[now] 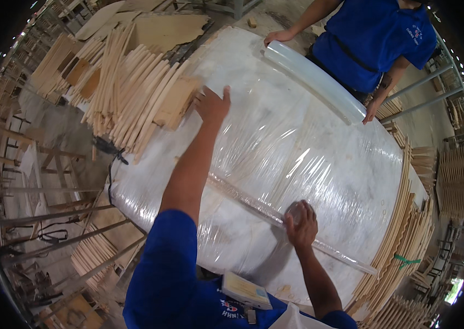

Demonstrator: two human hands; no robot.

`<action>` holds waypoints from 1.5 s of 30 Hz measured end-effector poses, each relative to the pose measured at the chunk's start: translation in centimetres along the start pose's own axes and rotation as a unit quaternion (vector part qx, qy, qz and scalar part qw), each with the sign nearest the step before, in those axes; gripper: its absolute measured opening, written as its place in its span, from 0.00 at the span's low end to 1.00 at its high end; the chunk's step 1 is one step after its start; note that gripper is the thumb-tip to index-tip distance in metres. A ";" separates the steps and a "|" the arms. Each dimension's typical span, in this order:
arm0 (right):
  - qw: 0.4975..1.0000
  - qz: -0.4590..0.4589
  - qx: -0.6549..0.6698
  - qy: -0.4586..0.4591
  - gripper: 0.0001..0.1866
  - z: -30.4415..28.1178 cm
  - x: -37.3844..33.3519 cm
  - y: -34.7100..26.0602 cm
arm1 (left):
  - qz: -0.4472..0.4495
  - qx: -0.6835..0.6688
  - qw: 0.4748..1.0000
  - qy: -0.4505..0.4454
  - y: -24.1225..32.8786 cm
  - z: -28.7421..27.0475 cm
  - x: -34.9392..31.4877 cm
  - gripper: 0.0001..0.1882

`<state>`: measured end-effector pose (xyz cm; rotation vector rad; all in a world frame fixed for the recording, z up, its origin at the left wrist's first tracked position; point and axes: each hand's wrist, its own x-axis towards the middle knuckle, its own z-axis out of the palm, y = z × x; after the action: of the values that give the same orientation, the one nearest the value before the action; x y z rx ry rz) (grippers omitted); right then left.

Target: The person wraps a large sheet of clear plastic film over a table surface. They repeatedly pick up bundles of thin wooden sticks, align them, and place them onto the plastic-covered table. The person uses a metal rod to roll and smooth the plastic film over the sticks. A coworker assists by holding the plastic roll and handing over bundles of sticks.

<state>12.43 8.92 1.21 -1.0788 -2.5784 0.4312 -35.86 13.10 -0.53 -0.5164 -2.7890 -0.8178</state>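
Observation:
Clear plastic film (309, 148) is stretched over a pale, wide tabletop, wrinkled and shiny in its middle. My left hand (211, 105) reaches across to the far left, its fingers apart and slightly blurred beside a wooden board (174, 104). Whether the fingertips touch that board I cannot tell. My right hand (301, 226) lies over a long, narrow clear plastic strip (243, 198) that crosses the near part of the film, its fingers spread. At the far side a co-worker in a blue shirt (347, 49) has both hands on a large roll of clear film (314, 79).
Wooden sticks (133, 98) are piled along the left edge, by a black strap (110, 148). More wooden strips (394, 236), with a green tie (406, 261), lie along the right edge. Metal rails (62, 214) stand at left. A small box (245, 290) sits close to my body.

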 end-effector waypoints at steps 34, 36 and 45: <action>0.989 0.104 -0.010 0.104 0.18 -0.9 -6.6 -1.0 | -0.080 -0.403 0.877 -0.250 -5.5 -14.2 2.6 0.29; 0.989 0.120 0.037 0.079 0.18 -0.8 -7.5 0.4 | 0.085 -0.399 0.866 -0.290 -7.9 -12.4 -3.5 0.30; 0.977 0.009 0.184 0.111 0.26 -2.0 -8.3 3.7 | 0.296 0.077 0.836 -0.456 3.0 -12.5 -31.9 0.31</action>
<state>21.09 5.71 0.17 -0.9568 -2.1848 0.7154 -4.35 -0.21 2.56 -2.0500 -3.0218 -0.1928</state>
